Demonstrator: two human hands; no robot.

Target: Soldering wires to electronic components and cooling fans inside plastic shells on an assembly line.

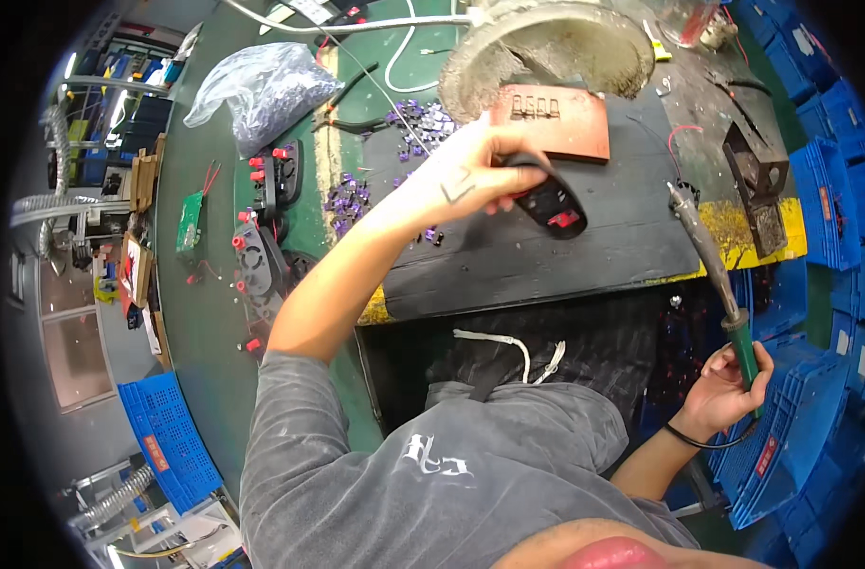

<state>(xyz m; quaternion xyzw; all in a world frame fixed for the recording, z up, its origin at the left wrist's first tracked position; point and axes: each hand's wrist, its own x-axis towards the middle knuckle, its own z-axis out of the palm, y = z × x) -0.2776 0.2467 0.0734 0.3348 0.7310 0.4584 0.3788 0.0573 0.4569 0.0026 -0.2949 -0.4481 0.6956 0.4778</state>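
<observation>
My left hand (494, 166) is closed on the edge of a black oval plastic housing (546, 201), which is tilted above the dark work board (508, 261). A small red part shows at the housing's lower end. Beyond this hand, a reddish-brown block (584, 128) carries several small metal pieces on top. At the right, off the front edge of the bench, my right hand (721, 394) is wrapped round the green handle of a soldering iron (707, 251). The iron's tip points up and away, apart from the housing.
Loose purple parts (347, 201) lie left of the board, near pliers (352, 125) and a filled plastic bag (271, 95). Black housings with red parts (262, 261) stand further left. A grit-crusted round basin (631, 57) sits behind, a metal stand (759, 180) at right, blue crates (821, 204) beyond.
</observation>
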